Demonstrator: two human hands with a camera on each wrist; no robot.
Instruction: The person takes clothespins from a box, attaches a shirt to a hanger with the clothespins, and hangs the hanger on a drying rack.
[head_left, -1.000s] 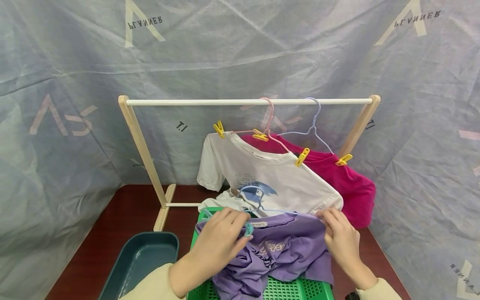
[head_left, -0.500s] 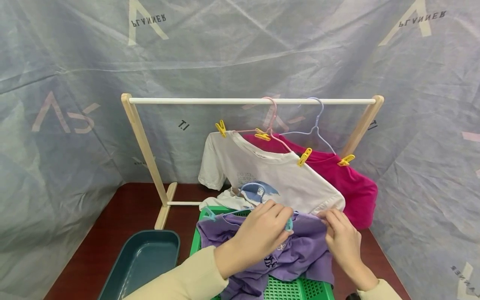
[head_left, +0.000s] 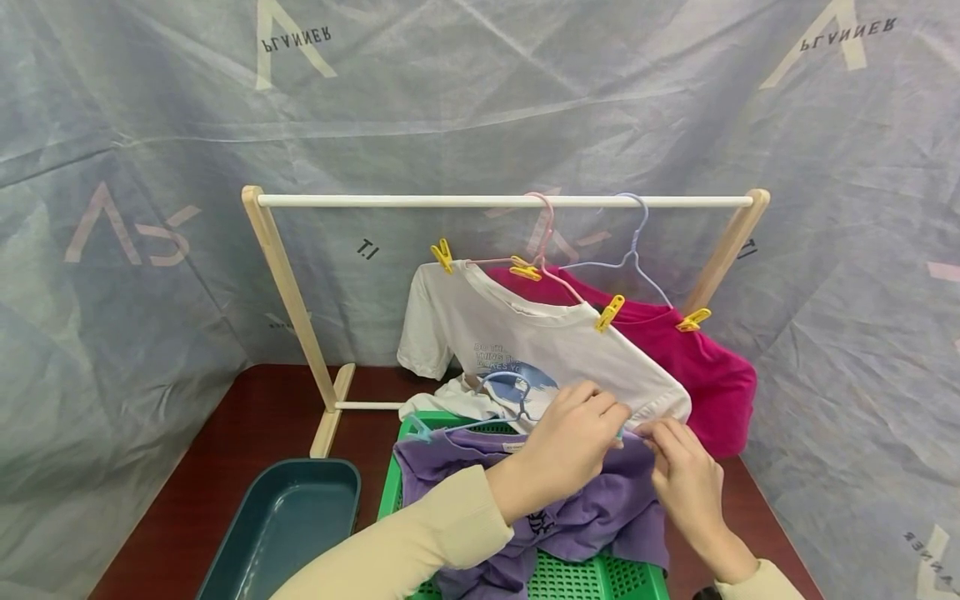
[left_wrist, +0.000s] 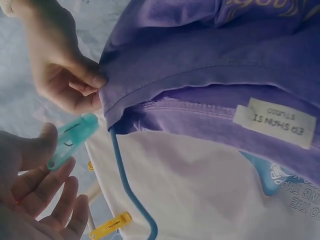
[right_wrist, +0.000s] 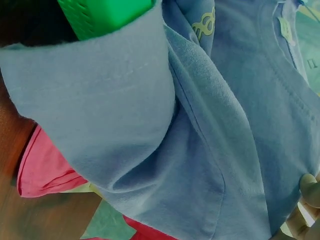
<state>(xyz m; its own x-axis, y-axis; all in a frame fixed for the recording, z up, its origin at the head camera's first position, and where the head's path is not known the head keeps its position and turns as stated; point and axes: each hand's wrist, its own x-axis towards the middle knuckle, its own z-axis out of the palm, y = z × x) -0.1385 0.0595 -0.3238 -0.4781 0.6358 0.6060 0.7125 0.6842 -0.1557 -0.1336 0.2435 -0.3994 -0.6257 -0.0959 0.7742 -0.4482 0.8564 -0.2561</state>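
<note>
A purple T-shirt [head_left: 600, 512] lies over the green basket [head_left: 566, 577], with a blue hanger [left_wrist: 121, 170] at its neckline. My right hand [head_left: 686, 479] pinches the shirt's right shoulder, where the hanger's arm goes in. Between thumb and index finger, my left hand [head_left: 570, 446] holds a teal clothespin [left_wrist: 74, 139]. In the left wrist view the clothespin's tip is just short of the shoulder and close to the right hand. A light blue clothespin [head_left: 420, 427] sits at the other shoulder. The right wrist view shows mostly the shirt's sleeve [right_wrist: 100, 110] and body.
Behind the basket stands a rack with a white rail [head_left: 390, 201]. A white T-shirt [head_left: 480, 321] and a magenta T-shirt [head_left: 720, 375] hang from it, with yellow clothespins [head_left: 610, 314] at their shoulders. A dark teal tray [head_left: 300, 512] sits on the table at left.
My left hand has carried the teal clothespin rightward, from the middle of the neckline to the right shoulder. The right hand keeps its pinch on the shirt there.
</note>
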